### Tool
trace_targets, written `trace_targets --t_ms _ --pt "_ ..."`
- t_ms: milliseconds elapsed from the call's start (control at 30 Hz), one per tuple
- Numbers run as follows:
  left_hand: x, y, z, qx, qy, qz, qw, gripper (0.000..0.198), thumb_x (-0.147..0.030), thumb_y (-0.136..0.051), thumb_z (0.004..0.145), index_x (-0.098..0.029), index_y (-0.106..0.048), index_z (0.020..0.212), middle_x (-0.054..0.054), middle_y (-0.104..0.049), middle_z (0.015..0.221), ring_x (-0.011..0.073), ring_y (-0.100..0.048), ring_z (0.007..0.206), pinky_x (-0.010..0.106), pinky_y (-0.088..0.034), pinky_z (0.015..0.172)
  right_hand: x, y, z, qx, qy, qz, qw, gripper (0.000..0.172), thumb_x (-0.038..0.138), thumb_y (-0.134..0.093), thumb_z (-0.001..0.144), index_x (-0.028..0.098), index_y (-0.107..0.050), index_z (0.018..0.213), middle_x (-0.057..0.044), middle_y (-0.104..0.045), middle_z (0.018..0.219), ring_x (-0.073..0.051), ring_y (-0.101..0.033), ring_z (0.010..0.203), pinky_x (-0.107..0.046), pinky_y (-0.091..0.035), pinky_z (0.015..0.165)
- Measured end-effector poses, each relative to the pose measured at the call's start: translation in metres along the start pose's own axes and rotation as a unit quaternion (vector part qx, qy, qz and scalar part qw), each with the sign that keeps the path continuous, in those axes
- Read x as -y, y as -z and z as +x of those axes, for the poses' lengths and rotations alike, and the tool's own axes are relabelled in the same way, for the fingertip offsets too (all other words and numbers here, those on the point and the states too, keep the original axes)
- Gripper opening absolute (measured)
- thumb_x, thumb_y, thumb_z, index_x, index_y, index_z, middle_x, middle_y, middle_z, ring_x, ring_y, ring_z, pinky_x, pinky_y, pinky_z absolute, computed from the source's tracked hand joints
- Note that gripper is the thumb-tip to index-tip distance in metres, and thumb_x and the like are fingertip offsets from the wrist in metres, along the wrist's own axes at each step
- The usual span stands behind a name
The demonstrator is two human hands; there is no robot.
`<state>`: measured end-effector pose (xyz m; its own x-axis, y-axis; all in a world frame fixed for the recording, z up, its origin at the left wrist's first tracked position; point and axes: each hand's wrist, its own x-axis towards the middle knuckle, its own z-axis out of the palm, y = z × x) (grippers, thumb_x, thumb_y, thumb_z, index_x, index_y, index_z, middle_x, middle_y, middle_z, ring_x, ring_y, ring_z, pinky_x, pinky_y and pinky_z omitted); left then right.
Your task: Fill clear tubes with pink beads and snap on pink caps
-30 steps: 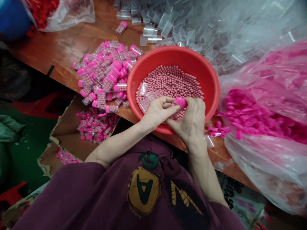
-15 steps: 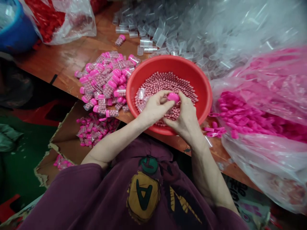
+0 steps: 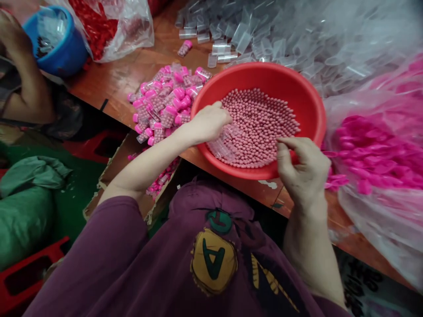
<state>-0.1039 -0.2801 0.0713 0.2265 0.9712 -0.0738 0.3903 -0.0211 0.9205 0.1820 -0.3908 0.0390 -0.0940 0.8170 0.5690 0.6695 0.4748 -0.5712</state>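
My left hand [image 3: 211, 121] reaches over the left rim of a red plastic bowl [image 3: 312, 99], its fingers curled and pointing down. Whatever those fingers may hold is hidden. Just below it, clear plastic containers [image 3: 223, 149] lie on the pink beads [image 3: 257, 127] that cover the bowl's bottom. At the bowl's right front rim is my right hand [image 3: 302, 169], with thumb and fingers bent together. I cannot make out anything between them. Left of the bowl, small clear bottles of beads with pink caps [image 3: 168, 103] form a heap on the table.
Clear empty containers [image 3: 238, 33] spread behind the bowl. A plastic bag of pink caps [image 3: 366, 154] lies at right. Far left are a blue bucket [image 3: 66, 57], a bag of red pieces [image 3: 99, 31] and another person's arm [image 3: 31, 88]. A cardboard box [image 3: 112, 165] stands below the table edge.
The pink-capped bottle is no longer visible between my hands. My hands have parted, left toward the bowl's left side, right to its right rim. The view has shifted left.
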Motion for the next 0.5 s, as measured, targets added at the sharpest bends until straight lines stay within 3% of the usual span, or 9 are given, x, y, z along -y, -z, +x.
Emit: trace_targets --t_ms 33,100,167,233,300,367,500 --pt "0.001 -0.007 0.004 0.07 -0.009 0.12 0.99 0.023 -0.002 -0.071 0.077 -0.02 -0.081 0.087 0.007 -0.073 0.084 0.0314 -0.069 0.114 0.04 -0.05 0.111 0.004 -0.004 0.002 0.018 0.007 0.0 1.0 0.017 0.036 -0.066 0.111 0.029 -0.082 0.112 -0.009 -0.087 0.106 -0.03 -0.082 0.096 -0.049 -0.06 0.087" --pt "0.002 -0.013 0.012 0.196 -0.053 0.36 0.911 0.023 -0.003 -0.068 0.08 -0.016 -0.085 0.09 0.009 -0.076 0.086 0.0299 -0.073 0.107 0.038 -0.052 0.101 0.01 -0.009 0.003 0.06 0.008 -0.009 0.998 0.017 0.032 -0.064 0.111 0.027 -0.08 0.112 -0.008 -0.087 0.108 -0.029 -0.082 0.099 -0.047 -0.06 0.089" --pt "0.0 -0.012 0.019 0.243 -0.078 0.465 0.848 0.027 -0.006 -0.07 0.085 -0.014 -0.089 0.103 0.01 -0.081 0.097 0.0272 -0.075 0.104 0.035 -0.052 0.094 0.012 -0.011 0.004 0.095 0.003 -0.014 0.995 0.016 0.032 -0.064 0.111 0.027 -0.08 0.111 -0.008 -0.086 0.106 -0.03 -0.081 0.099 -0.046 -0.059 0.089" --pt "-0.003 -0.01 0.024 0.253 -0.08 0.485 0.833 0.034 -0.012 -0.074 0.087 -0.016 -0.09 0.117 0.009 -0.085 0.105 0.0247 -0.076 0.104 0.032 -0.052 0.09 0.013 -0.013 0.005 0.126 -0.005 -0.015 0.992 0.017 0.032 -0.063 0.111 0.027 -0.079 0.112 -0.008 -0.085 0.103 -0.03 -0.08 0.096 -0.046 -0.059 0.088" --pt "-0.006 -0.01 0.025 0.254 -0.067 0.457 0.85 0.037 -0.014 -0.077 0.086 -0.016 -0.09 0.121 0.007 -0.085 0.105 0.0226 -0.075 0.1 0.03 -0.052 0.088 0.013 -0.017 0.007 0.147 -0.011 -0.015 0.989 0.019 0.032 -0.062 0.112 0.027 -0.08 0.117 -0.01 -0.083 0.105 -0.031 -0.079 0.096 -0.047 -0.061 0.088" --pt "-0.008 -0.012 0.025 0.255 -0.051 0.373 0.891 0.037 -0.009 -0.078 0.083 -0.014 -0.089 0.118 0.006 -0.083 0.096 0.0199 -0.073 0.091 0.03 -0.052 0.084 0.015 -0.024 0.01 0.16 -0.009 -0.019 0.987 0.025 0.03 -0.06 0.111 0.025 -0.079 0.126 -0.014 -0.082 0.118 -0.034 -0.079 0.107 -0.051 -0.064 0.095" --pt "-0.012 -0.025 0.019 0.25 -0.018 0.062 0.966 0.026 -0.003 -0.082 0.079 -0.01 -0.084 0.104 0.002 -0.076 0.083 0.0135 -0.067 0.076 0.028 -0.052 0.078 0.02 -0.035 0.017 0.177 -0.003 -0.018 0.984 0.045 0.023 -0.061 0.106 0.02 -0.07 0.151 -0.02 -0.074 0.144 -0.039 -0.072 0.135 -0.061 -0.062 0.116"
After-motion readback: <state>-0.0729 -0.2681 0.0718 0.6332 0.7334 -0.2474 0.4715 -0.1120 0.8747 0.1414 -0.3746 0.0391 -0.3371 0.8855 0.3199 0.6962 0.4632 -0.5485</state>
